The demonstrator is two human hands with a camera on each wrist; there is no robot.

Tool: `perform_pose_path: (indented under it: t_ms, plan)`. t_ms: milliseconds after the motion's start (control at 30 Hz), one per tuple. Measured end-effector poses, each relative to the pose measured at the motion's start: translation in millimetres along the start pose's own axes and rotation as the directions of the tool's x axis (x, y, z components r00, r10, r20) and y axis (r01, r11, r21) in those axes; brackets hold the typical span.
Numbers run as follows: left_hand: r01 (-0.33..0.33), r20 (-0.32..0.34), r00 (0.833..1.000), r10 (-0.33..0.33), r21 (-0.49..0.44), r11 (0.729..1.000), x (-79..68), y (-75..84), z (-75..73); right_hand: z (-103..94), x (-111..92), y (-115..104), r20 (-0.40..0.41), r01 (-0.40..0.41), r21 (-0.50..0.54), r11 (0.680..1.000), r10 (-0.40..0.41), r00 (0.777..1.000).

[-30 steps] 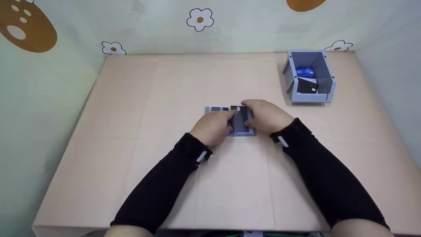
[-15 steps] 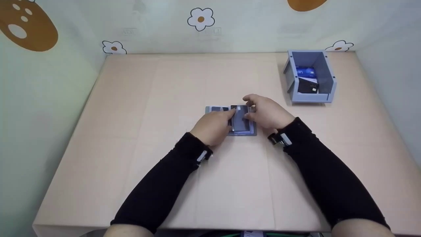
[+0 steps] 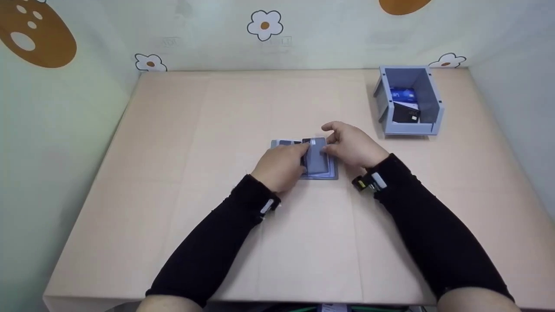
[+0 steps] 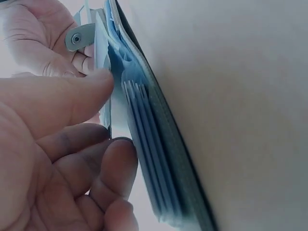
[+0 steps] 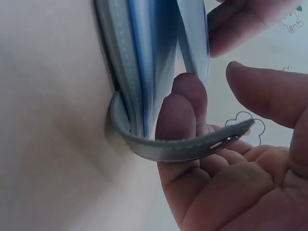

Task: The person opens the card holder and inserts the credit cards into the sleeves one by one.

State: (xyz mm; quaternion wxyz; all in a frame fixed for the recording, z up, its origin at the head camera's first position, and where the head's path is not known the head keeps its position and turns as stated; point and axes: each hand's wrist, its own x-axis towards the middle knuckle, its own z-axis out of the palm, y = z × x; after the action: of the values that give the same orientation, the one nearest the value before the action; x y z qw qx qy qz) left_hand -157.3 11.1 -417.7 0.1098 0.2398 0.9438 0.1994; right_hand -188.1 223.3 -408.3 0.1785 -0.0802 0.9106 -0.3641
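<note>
A card holder (image 3: 318, 177) lies opened out on the table, with clear sleeves and a stack of filled pages (image 4: 151, 154). My left hand (image 3: 279, 167) covers its left half and holds the pages near the fold, thumb and fingertips against them. One sleeve page (image 3: 317, 158) stands lifted off the right half. At that page's right edge is my right hand (image 3: 353, 145); its fingertips reach behind the page, and the thumb stands apart in the right wrist view. A grey snap strap (image 5: 183, 149) curves across the right fingers.
A grey open-fronted bin (image 3: 409, 128) stands at the back right, holding a blue card (image 3: 403, 94) and a black card (image 3: 405, 113). The cloth-covered table (image 3: 195, 130) meets walls at the back and both sides.
My right hand has eased off the holder's right edge, moving slightly up and right with its fingers spreading. The sleeve page has lifted. My left hand has stayed put.
</note>
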Motion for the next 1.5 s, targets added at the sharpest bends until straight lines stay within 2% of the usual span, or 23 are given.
perform_pose_path:
  t_ms: [167,367,500,700,833,1000,1167,1500]
  plan:
    - [-0.02,-0.01,1.0,0.02,0.031,0.999,0.2,-1.3,0.9,1.1,1.5,1.3,0.003,-0.012,0.019,1.0,0.012,1.0]
    - [-0.021,-0.003,1.0,0.021,0.076,0.997,0.3,-2.2,-0.4,3.8,5.0,4.1,0.005,-0.049,0.105,0.993,0.049,0.999]
    - [0.009,0.003,1.0,-0.01,0.077,0.997,0.5,-3.9,-5.2,4.9,6.0,4.9,0.003,-0.067,0.156,0.985,0.067,0.998]
    - [0.095,-0.041,0.995,-0.094,0.041,0.995,-4.4,-15.1,-17.1,6.1,6.8,5.1,0.001,-0.069,0.195,0.978,0.071,0.998]
    - [0.121,-0.017,0.993,-0.121,0.029,0.992,-9.0,-24.8,-19.9,6.0,6.1,4.4,0.006,-0.068,0.207,0.976,0.069,0.998]
    - [0.112,0.008,0.994,-0.112,0.01,0.994,-11.2,-30.1,-18.2,4.3,3.9,3.6,-0.004,-0.058,0.207,0.977,0.06,0.998]
    - [0.103,-0.002,0.995,-0.103,0.02,0.994,-10.7,-30.2,-15.3,3.5,0.2,0.8,-0.016,-0.033,0.226,0.974,0.038,0.999]
    - [0.078,-0.011,0.997,-0.078,-0.009,0.997,-11.2,-26.8,-12.9,1.6,-4.0,-7.3,-0.029,-0.025,0.181,0.983,0.031,0.999]
